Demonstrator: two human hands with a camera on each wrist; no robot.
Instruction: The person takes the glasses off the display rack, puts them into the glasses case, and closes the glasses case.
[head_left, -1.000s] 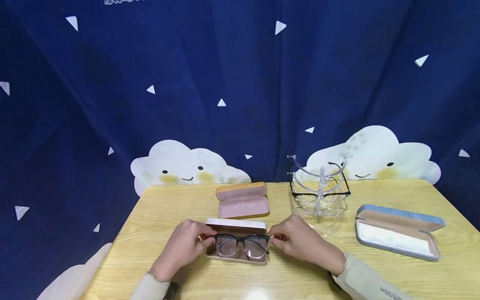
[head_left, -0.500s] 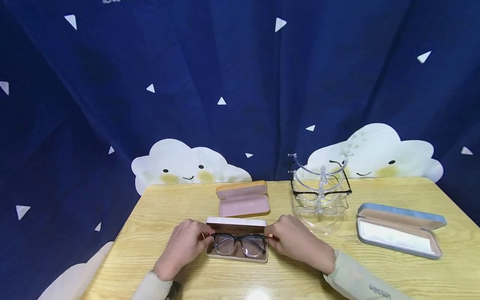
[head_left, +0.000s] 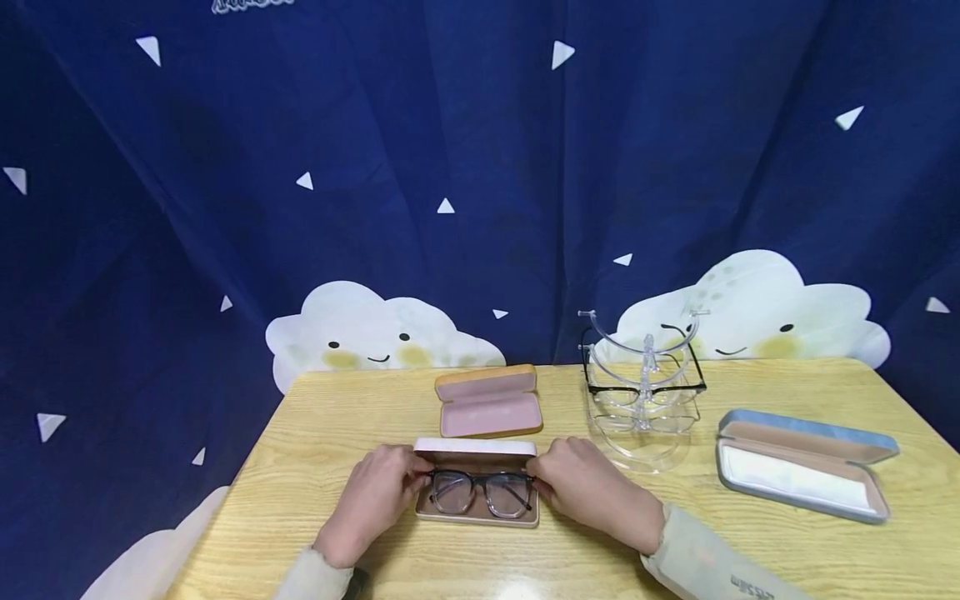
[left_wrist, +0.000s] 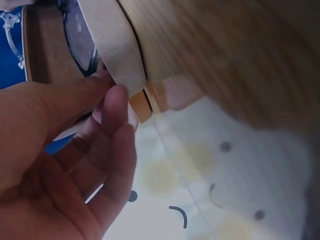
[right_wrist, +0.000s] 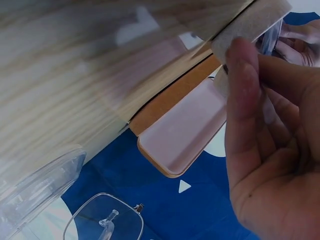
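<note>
Black-and-clear eyeglasses [head_left: 478,481] lie at the open white case [head_left: 477,447], lenses over its brown inside and temples folded behind them. At their left hinge corner my left hand [head_left: 375,498] pinches the frame between thumb and fingers. My right hand [head_left: 592,487] holds the opposite corner, its fingertips at the case's right edge. In the left wrist view, the left hand [left_wrist: 75,145] has its thumb against the dark frame [left_wrist: 80,40] beside the pale case wall. The right hand [right_wrist: 275,120] covers most of its contact point in the right wrist view.
Behind stands an open orange case [head_left: 491,412] with pink lining. A clear display stand [head_left: 647,358] carries black-framed glasses [head_left: 613,388] and thin-rimmed glasses. At the right lies an open blue case [head_left: 806,433] holding a white cloth [head_left: 795,477]. A patterned blue curtain [head_left: 480,125] hangs behind the table.
My right hand has shifted left, closer to the white case, and the eyeglasses sit slightly lower between both hands. The left hand has moved very little.
</note>
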